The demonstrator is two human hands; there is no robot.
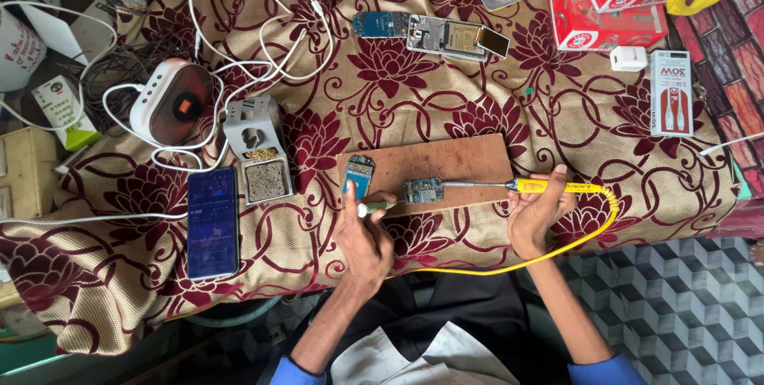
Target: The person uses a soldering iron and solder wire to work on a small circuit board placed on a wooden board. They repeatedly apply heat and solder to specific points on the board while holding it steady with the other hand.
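From my head camera, looking straight down, my right hand (pixel 537 214) sits right of centre, fingers wrapped round the yellow soldering iron (pixel 549 187) in a pen-like grip, forefinger stretched along the handle. Its thin metal tip reaches left to the small circuit board (pixel 422 191), which lies at the centre of the frame on the lower edge of the brown wooden board (pixel 446 164). My left hand (pixel 364 234) is just left of it, thumb and fingers pinched on a slim pale-tipped tool (pixel 376 208) whose end points toward the circuit board; I cannot tell whether it touches.

The circuit board looks light, thin and stiff, easily nudged out of place and fragile across its tiny parts, so I judge it best held by its bare edges or pinned down at a corner. The iron is stiff, and the handle is the only safe place to hold it; its yellow cord (pixel 557 250) loops below my wrist.

Beside my left fingers a blue phone part (pixel 359 175) rests on the wood. Further left stand a solder stand with sponge (pixel 259 150) and a dark smartphone (pixel 212 222). Top centre lies an opened phone (pixel 446 36), top right a red box (pixel 605 3), all on the floral cloth (pixel 382 106).
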